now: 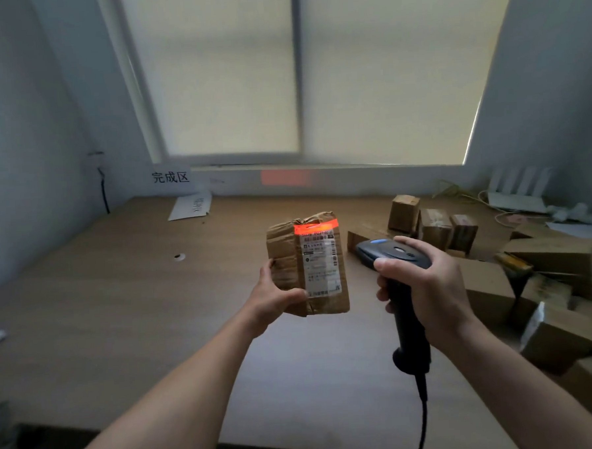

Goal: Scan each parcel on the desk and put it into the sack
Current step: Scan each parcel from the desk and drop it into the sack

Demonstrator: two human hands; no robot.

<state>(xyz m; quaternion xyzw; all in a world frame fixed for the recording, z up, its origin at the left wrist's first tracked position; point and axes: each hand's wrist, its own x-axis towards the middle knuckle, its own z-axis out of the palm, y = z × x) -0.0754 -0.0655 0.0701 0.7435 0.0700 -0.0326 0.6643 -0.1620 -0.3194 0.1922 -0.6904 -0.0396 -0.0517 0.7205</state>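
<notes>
Centre of frame: the left hand (274, 296) holds a cardboard parcel (284, 256) upright above the desk (120, 302), fingers curled round its lower edge. The right hand (431, 282) grips the barcode scanner (390, 252). The red beam (315, 228) crosses only the top edge of the label (322, 271), so the read could fail; the print is too blurred to place the barcode.

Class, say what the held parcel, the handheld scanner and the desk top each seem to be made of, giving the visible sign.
The brown creased parcel: probably cardboard; matt, wrinkled, ragged at the top edge, with a white paper label. The black handheld scanner: likely moulded plastic; smooth, slight sheen. The brown desk top: wood or wood-look laminate; matt, faint grain.
</notes>
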